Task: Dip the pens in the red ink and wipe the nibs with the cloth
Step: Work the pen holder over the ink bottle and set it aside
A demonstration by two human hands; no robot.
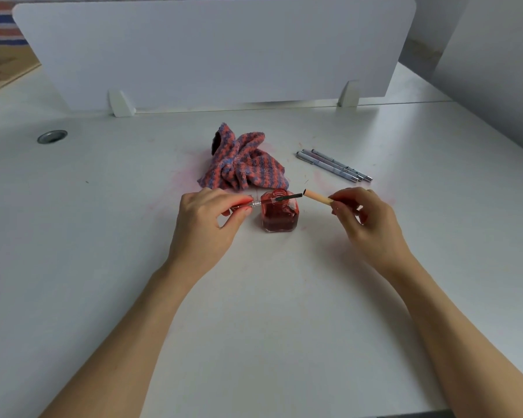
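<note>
An open glass bottle of red ink [280,217] stands mid-table. My left hand [207,220] pinches a thin pen part [274,200], clear with a dark tip, held level just above the bottle's mouth and pointing right. My right hand [364,218] grips a peach-coloured pen barrel [317,197], its open end facing the dark tip a small gap away. A crumpled pink-and-blue striped cloth [242,162] lies just behind the bottle. Three silver pens [334,165] lie side by side to the right of the cloth.
The white table [254,312] has faint pink stains around the cloth and bottle. A white divider panel [212,52] stands across the back on two feet. A round metal cable grommet [52,136] sits at the far left.
</note>
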